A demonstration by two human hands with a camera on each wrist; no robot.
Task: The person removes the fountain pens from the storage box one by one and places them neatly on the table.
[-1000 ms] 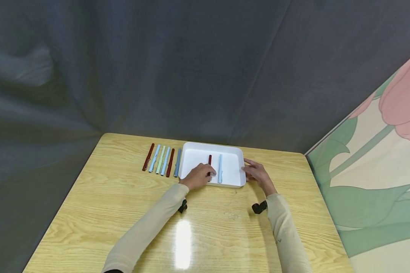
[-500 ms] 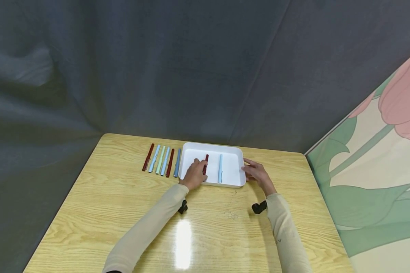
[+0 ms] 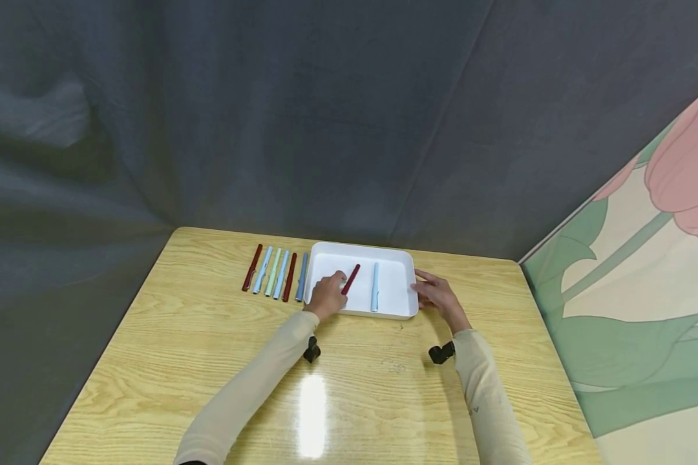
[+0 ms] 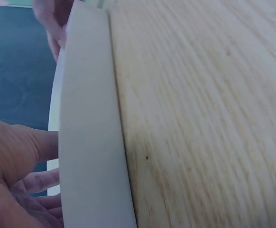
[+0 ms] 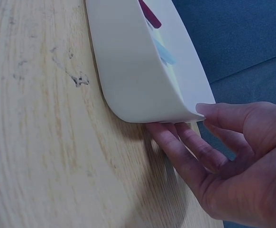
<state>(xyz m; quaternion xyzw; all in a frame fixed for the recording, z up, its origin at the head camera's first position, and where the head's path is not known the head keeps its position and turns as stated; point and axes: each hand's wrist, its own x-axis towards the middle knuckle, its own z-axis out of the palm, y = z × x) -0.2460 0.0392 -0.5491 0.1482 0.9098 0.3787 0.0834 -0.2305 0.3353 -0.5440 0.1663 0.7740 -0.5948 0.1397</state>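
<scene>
The white tray [image 3: 392, 298] stands on the wooden table. My left hand [image 3: 327, 296] reaches over its front wall and holds a dark red pen [image 3: 351, 279] by the near end, the pen slanting with its far end to the right. In the left wrist view the front wall hides my left fingertips and that pen. A light blue pen [image 3: 375, 287] lies inside the tray, to the right of the red one. My right hand [image 3: 437, 296] grips the tray's right wall, thumb [image 5: 218, 114] at the rim and fingers [image 5: 176, 152] against the outer side.
Left of the tray several pens lie side by side: dark red [image 3: 253, 268], light blue, pale green [image 3: 273, 272], and a darker blue one [image 3: 302, 278] beside the tray's left wall. A dark curtain [image 3: 326, 129] hangs behind the table's back edge.
My left hand has moved slightly left in the tray with the dark red pen, whose far end has swung to the right. My right hand and the tray have stayed put.
</scene>
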